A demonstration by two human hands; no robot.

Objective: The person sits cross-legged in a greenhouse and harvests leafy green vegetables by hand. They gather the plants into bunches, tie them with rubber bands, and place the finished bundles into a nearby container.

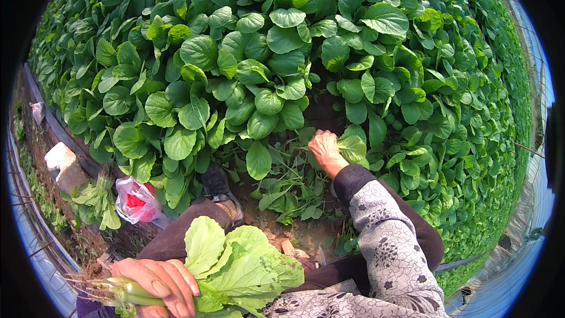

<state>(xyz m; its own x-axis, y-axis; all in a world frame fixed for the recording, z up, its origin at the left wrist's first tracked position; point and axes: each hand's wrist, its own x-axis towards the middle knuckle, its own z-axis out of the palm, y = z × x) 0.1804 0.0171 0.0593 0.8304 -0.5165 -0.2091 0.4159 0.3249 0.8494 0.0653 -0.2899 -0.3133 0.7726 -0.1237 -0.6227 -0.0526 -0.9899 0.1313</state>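
My left hand (154, 285) is wrapped around a bunch of pulled leafy greens (251, 269). Its soil-covered roots (90, 289) stick out to the left, and broad pale-green leaves fan out to the right. My right hand (325, 148) reaches low among the plants at the edge of the standing leafy greens (265, 97). The back of that hand faces me and its fingertips are hidden, so any grip is unclear. A yellowish-green leaf (352, 148) lies against its right side. Loose small greens (291, 194) lie on the soil below it.
At left are a plastic bag with something red inside (137, 201), a bundle of greens (99, 203) and a white object (66, 165). My shoe (220, 187) stands beside the crop's edge. Plastic greenhouse sheeting (529, 238) borders the bed at far right.
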